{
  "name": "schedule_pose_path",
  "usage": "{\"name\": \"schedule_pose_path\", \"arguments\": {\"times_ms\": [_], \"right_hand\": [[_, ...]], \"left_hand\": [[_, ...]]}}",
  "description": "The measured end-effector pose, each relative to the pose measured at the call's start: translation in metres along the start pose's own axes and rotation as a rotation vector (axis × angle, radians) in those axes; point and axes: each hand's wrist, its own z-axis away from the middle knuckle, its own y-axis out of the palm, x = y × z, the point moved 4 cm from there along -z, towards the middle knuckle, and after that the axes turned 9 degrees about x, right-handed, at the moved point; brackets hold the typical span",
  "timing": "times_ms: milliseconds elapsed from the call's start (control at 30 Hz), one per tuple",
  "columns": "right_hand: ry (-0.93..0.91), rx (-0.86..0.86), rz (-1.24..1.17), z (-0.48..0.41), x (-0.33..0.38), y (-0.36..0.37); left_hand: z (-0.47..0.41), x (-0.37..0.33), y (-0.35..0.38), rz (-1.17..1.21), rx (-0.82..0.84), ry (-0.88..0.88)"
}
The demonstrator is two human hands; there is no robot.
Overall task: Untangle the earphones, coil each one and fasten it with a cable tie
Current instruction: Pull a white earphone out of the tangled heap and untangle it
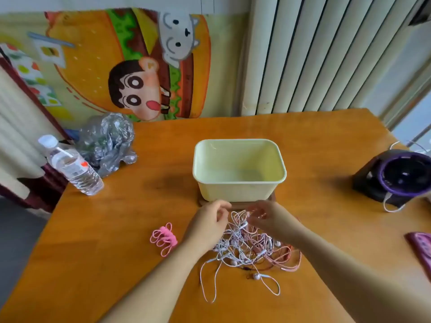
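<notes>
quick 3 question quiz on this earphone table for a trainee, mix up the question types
1. True or false: coiled earphones already lie in the pale yellow tub.
2. Multiple choice: the bundle of pink cable ties lies A) left of the earphone tangle, B) right of it, C) inside the tub.
3. Short answer: which clear item with a white cap stands near the left edge of the table?

Key
1. False: nothing shows inside the tub.
2. A
3. The water bottle.
</notes>
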Motion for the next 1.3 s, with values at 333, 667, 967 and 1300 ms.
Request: {"name": "schedule_pose_path", "arguments": {"times_ms": [333,667,967,1300], "right_hand": [[0.005,0.237,0.516,-0.011,-0.040,0.054],[-0.078,-0.283,-0.216,-0.032,-0.049,0.048],[0.066,-0.486,-0.946,-0.048,-0.088,0.055],[-0.141,-0.517,-1.338,-0.015,-0.095,0.045]], "left_hand": [[0.007,0.053,0.055,-0.350,0.329,-0.110],[-0.022,0.066,0.033,0.762,-0.158,-0.097],[-0.027,0.050,0.046,1.167,0.287,0.047],[0.020,0.036,0.014,0.426,-0.069,0.235]]}}
